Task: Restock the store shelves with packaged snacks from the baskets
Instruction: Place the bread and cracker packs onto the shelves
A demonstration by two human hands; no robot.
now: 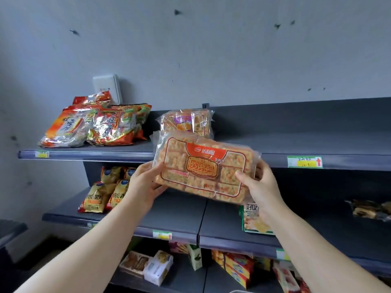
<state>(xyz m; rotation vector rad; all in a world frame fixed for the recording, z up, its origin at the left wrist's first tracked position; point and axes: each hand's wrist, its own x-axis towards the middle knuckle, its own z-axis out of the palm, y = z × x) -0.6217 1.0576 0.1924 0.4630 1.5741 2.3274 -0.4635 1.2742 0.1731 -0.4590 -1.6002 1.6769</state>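
A: Head view: where is the snack pack (203, 168)?
B: In the air at the front edge of the top shelf (296, 142), tilted, just before a similar pack (187, 123) lying there.
A: And the fingers (157, 168)?
B: Left hand (143, 187) grips its left end, right hand (261, 187) its right end, thumbs on the front.

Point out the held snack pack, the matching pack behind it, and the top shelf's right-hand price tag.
held snack pack (202, 167), head view, orange label
matching pack (185, 124), head view, front face
right-hand price tag (304, 163), head view, yellow patch

snack pack (203, 168) before top shelf (317, 142), between hands.
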